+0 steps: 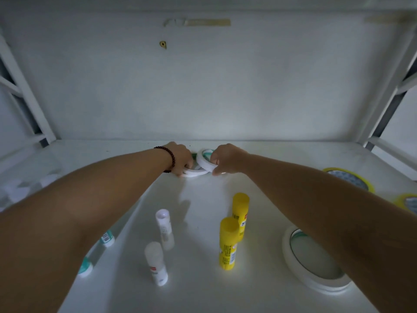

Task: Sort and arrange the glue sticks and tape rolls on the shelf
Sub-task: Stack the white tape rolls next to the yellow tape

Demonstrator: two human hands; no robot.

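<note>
White shelf (pixel 259 159) carries everything. Large white tape roll (pixel 316 288) flat at near right; yellow-edged rolls (pixel 370 184) far right. Right hand (pixel 225 159) at shelf back, fingers curled round tilted small white roll (pixel 204 162). Left hand (pixel 180 159) fingers grip flat white roll (pixel 191 173) beneath. Two yellow glue sticks (pixel 228 245), two white glue sticks (pixel 164 231) upright, mid-shelf.

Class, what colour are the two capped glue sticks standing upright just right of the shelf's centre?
Yellow, caps included: the nearer glue stick and the farther glue stick, seen in the head view.
</note>
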